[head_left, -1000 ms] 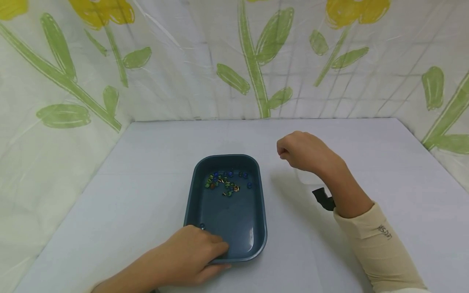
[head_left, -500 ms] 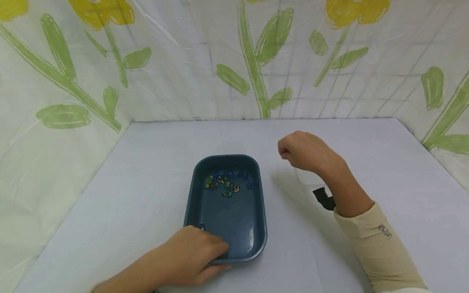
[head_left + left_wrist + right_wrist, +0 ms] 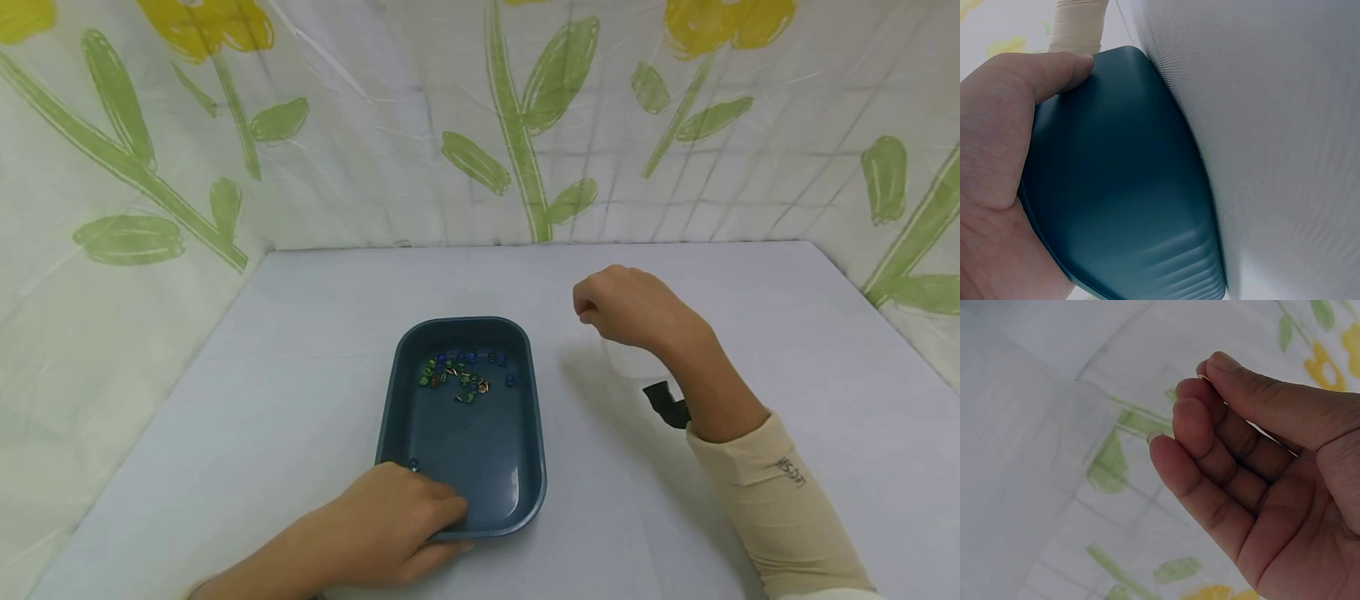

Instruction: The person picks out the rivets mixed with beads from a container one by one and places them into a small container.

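Beads (image 3: 461, 375) lie in the tray's (image 3: 532, 467) far end, on the table (image 3: 300, 333).

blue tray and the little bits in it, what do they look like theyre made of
The blue tray looks like moulded plastic with a semi-gloss finish: rounded corners, a smooth wall and a soft highlight on its floor. The small pieces look like glossy blue and green beads mixed with brassy metal bits; they are too small to be sure.

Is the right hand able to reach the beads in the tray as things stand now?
Probably yes. The right hand hovers above the table just right of the tray, with fingers curled and nothing visible in them. The beads lie uncovered at the tray's far end, and the left hand grips only the near corner.
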A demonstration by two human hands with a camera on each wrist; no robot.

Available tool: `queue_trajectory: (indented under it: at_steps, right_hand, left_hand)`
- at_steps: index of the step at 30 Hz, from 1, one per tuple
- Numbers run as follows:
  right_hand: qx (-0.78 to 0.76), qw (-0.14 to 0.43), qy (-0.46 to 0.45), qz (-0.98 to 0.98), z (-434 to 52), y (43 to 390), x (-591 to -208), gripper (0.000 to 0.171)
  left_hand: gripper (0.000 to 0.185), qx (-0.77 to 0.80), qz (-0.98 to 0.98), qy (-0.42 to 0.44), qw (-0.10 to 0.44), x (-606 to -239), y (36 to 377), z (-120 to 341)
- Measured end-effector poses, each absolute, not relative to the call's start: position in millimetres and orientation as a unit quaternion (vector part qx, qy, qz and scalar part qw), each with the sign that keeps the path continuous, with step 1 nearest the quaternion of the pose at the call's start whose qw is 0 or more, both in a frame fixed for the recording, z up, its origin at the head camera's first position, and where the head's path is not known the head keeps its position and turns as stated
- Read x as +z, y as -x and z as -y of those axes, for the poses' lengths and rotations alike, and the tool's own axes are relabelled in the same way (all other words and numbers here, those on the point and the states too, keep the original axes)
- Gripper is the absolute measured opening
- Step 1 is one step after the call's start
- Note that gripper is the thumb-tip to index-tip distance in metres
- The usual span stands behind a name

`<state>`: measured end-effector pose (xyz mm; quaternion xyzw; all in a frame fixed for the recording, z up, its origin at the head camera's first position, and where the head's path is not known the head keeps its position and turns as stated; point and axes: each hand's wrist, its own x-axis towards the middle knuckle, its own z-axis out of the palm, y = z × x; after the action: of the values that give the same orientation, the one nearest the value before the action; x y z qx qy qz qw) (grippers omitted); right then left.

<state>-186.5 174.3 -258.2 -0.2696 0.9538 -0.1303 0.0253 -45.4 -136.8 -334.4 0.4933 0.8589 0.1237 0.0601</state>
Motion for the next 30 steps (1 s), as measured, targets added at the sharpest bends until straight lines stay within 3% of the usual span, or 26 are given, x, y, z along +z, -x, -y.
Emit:
queue_trajectory:
  at_steps: [30]
  right_hand:
    - [-0.136, 0.037, 0.26, -0.955, -190.1, 188.2, -250.5, 0.02]
  left_hand:
    - [0.033, 0.127, -0.858, -0.495, 0.055, -335.1, 45.6, 136.9]
